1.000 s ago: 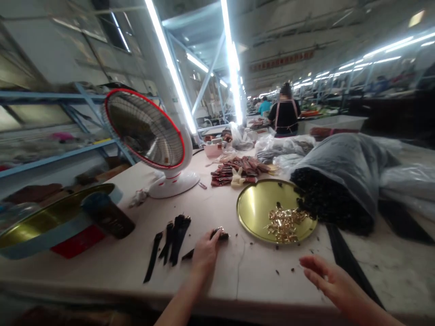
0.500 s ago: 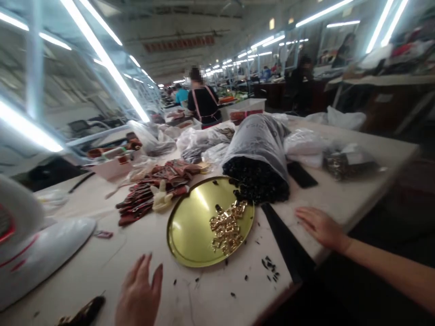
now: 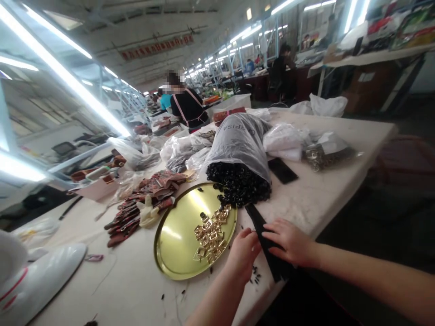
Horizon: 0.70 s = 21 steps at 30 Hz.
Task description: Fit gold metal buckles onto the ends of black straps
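Observation:
Both my hands are at the table's near edge, on a long black strap (image 3: 268, 244). My right hand (image 3: 288, 242) has its fingers curled over the strap, and my left hand (image 3: 243, 256) pinches its left edge. A round brass tray (image 3: 173, 256) lies just left of my left hand, holding a heap of gold metal buckles (image 3: 210, 235). Behind the strap, a grey plastic bag (image 3: 238, 140) spills black rings (image 3: 238, 183) onto the tray's far rim. The strap's lower end hangs past the table edge, out of sight.
Red-brown leather strips (image 3: 136, 208) lie left of the tray on the white table (image 3: 326, 190). Further back are a black phone (image 3: 282, 170), a bag of metal parts (image 3: 322, 154) and white bags. A fan base (image 3: 41, 280) stands at left. A co-worker (image 3: 188, 108) stands beyond.
The view has swung right. My hands have come together on the black strap; earlier they were apart, my right hand resting beside it and my left hand open near the table edge.

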Available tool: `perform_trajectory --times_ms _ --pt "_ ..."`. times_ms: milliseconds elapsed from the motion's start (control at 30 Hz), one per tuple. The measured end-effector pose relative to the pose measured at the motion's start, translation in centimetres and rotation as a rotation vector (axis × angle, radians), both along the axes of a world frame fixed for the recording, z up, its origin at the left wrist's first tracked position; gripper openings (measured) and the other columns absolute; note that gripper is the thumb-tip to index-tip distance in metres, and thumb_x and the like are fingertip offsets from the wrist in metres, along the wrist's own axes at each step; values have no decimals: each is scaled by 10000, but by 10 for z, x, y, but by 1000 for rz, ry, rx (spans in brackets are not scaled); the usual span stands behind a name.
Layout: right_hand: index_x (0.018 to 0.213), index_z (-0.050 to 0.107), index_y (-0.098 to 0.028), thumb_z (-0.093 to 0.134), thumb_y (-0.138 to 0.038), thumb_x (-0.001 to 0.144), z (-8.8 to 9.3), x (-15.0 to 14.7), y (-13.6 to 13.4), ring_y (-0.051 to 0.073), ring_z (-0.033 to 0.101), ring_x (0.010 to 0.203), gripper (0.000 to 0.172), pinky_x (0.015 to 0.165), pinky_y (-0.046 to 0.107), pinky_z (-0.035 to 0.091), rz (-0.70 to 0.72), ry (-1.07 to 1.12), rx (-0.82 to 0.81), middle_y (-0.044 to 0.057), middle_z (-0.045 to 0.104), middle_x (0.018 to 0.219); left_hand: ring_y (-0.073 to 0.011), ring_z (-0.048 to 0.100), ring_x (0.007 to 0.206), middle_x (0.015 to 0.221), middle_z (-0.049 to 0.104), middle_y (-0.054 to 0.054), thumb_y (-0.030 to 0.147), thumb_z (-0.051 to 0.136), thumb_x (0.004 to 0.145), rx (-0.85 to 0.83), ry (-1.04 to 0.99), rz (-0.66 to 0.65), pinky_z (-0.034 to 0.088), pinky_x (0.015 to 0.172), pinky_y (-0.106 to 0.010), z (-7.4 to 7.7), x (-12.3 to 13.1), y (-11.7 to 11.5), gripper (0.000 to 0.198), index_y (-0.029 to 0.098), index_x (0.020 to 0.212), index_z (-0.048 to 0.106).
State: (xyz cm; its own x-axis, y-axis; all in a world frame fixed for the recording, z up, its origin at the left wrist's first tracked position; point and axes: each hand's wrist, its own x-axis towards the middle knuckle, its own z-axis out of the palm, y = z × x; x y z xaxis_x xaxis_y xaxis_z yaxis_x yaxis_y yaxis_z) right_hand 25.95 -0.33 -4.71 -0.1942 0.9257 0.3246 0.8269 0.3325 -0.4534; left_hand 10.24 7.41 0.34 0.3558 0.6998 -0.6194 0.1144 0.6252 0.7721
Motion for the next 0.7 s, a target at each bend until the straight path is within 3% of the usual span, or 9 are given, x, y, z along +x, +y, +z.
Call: perform_trajectory --times_ms 100,267,500,633,700 --pt "1131 569 -164 495 -317 799 1 -11 -2 271 513 1067 372 941 486 377 -33 24 31 140 580 1156 -82 535 580 621 535 14 187 591 701 62 61 -51 458 612 -203 -6 13 4 75 146 743 543" --pt "1091 583 -165 469 -288 808 -1 -11 -5 251 524 1017 329 892 441 418 -57 99 92 117 594 1103 -109 483 478 481 498 28 246 694 625 167 227 -94 377 466 -220 -15 32 20 163 132 621 578" --pt "1057 560 -159 494 -272 783 -7 -10 -8 244 521 1003 303 897 411 404 -45 195 129 110 590 1090 -82 475 461 530 538 33 193 637 694 290 325 -10 379 462 -208 -20 43 19 105 128 657 563" --pt "1109 494 -141 444 -225 804 -4 -9 -3 208 549 942 320 854 361 416 -241 518 1 129 555 1121 -97 503 454 544 543 21 157 613 680 307 240 67 391 453 -208 -14 33 6 70 136 696 549" --pt "1031 525 -137 422 -261 827 1 -9 -1 180 571 817 260 759 326 436 -310 664 -87 114 595 1005 -103 522 470 574 555 8 190 593 706 289 153 120 414 464 -212 -10 25 -3 83 140 748 543"
